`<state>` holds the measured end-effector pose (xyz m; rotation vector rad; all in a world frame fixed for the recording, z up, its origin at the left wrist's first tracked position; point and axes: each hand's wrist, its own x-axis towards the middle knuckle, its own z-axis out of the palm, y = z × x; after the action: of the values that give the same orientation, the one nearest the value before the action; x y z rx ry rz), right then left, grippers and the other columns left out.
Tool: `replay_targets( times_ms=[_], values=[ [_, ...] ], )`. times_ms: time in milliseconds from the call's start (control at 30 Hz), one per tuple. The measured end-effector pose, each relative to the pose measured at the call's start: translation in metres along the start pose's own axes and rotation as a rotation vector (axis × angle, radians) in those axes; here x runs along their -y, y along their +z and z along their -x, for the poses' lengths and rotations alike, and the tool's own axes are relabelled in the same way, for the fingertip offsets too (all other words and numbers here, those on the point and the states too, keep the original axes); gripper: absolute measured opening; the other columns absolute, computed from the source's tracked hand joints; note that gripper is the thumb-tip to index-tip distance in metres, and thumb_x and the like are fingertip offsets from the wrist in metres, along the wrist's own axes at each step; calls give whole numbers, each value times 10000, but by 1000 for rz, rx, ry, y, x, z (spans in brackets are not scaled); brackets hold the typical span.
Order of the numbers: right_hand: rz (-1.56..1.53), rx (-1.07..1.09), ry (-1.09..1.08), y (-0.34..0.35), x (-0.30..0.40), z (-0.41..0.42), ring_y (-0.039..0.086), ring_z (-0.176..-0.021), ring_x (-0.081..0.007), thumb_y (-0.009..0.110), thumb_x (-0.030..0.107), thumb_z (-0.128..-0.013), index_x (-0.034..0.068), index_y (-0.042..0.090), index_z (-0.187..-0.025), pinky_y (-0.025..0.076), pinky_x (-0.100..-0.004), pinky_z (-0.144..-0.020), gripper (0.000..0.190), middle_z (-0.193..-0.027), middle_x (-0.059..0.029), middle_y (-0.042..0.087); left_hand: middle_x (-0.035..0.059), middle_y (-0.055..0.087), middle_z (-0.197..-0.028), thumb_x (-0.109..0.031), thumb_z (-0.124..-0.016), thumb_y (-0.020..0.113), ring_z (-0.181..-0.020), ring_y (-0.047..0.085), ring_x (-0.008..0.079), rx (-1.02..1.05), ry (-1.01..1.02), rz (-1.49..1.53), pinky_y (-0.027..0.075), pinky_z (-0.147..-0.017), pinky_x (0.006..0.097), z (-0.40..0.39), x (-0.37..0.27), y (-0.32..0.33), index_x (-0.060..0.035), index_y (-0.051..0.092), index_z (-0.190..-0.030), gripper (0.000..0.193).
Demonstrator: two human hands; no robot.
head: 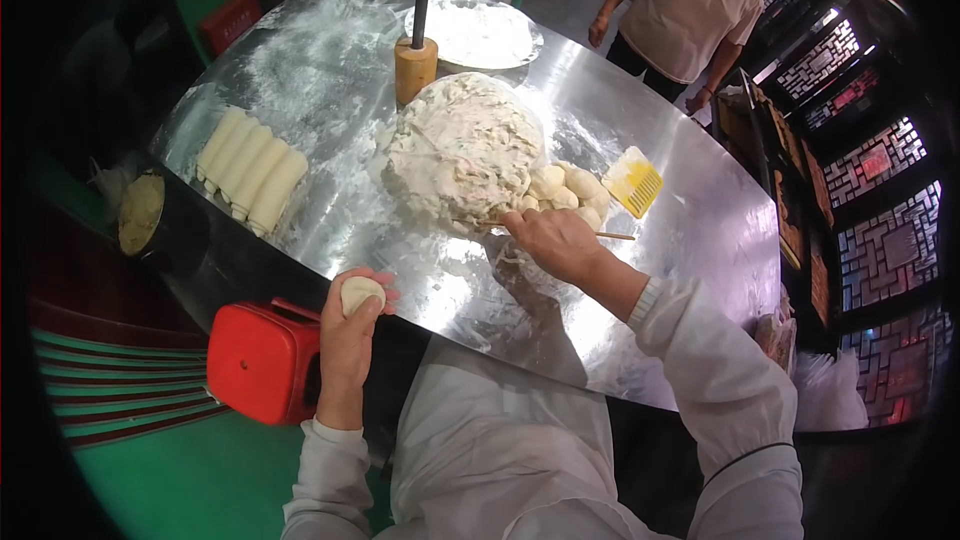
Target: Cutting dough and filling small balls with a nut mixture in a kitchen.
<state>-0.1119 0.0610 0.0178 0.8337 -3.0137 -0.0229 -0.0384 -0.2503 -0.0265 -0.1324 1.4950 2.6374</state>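
Observation:
My left hand [351, 330] holds a small flattened round of dough [361, 295] just off the near edge of the metal table. In my right hand [553, 241] is a thin wooden stick [616, 235], its tip at the lower edge of a big mound of pale filling or soft dough [466, 146] with darker flecks. Several small dough balls [564, 186] lie beside the mound, behind my right hand. A yellow and white toothed scraper [634, 181] rests to their right.
Several dough rolls [251, 169] lie on the floured metal table [712, 240]. A bowl of flour [474, 31] and a wooden-handled post [415, 69] stand beyond the mound. A red stool [259, 364] is at lower left, a dark container [142, 214] at left. Another person [686, 7] stands across the table.

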Motion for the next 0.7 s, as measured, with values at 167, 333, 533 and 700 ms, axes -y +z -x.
replay_targets(
  times_ms=[167, 333, 533, 700],
  values=[
    [-3, 142, 54, -1, 17, 5, 678, -675, -347, 545, 118, -896, 75, 535, -1003, 531, -463, -583, 116, -784, -147, 659, 142, 661, -1031, -82, -931, 611, -834, 651, 190, 31, -29, -31, 525, -785, 296, 4, 7, -4, 10, 567, -1146, 239],
    [-34, 145, 76, -18, 20, 8, 676, -670, -336, 558, 109, -879, 81, 527, -1000, 517, -467, -576, 128, -725, -128, 650, 149, 676, -987, -102, -940, 603, -738, 650, 178, 31, -104, -31, 523, -623, 270, 7, 0, -2, 23, 595, -1091, 196],
    [109, 66, 61, 0, 2, 3, 662, -629, -338, 555, 89, -875, 96, 534, -991, 507, -461, -559, 118, -680, -135, 640, 185, 686, -1028, -108, -952, 540, -730, 687, 203, 251, -317, -167, 539, -598, 272, 10, 9, 8, 36, 568, -1183, 274],
    [9, 180, -104, -11, 21, 8, 689, -632, -317, 541, 100, -887, 103, 568, -999, 527, -426, -505, 116, -674, -130, 656, 182, 679, -1066, -57, -913, 522, -884, 679, 221, 77, -129, -144, 546, -770, 314, -7, 23, 16, 33, 572, -1169, 277]
  ],
)
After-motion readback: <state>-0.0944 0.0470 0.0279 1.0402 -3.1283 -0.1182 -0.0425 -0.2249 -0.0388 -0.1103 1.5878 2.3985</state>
